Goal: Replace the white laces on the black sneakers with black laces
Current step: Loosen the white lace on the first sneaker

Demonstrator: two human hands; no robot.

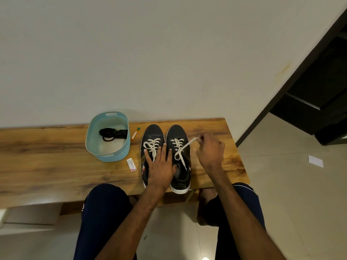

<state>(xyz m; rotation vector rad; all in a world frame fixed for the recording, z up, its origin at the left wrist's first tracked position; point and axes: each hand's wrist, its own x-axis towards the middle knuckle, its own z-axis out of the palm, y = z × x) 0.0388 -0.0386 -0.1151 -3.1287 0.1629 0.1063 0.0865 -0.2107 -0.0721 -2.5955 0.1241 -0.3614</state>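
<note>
Barely begun — both sneakers (153,133) on the tabletop (56,156) carry white laces (185,145). The right hand (210,151) pinches one lace end taut; the left hand (161,165) presses flat, fingers (163,148) straight. The black laces (112,134) lie in the basket (112,158).

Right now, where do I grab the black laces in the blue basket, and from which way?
Pinch the black laces at the loop that curls toward you, coming straight down: the blue basket is open on top and its walls block the sides. The right hand pinches a white lace; the left hand lies flat on the sneakers.
</note>
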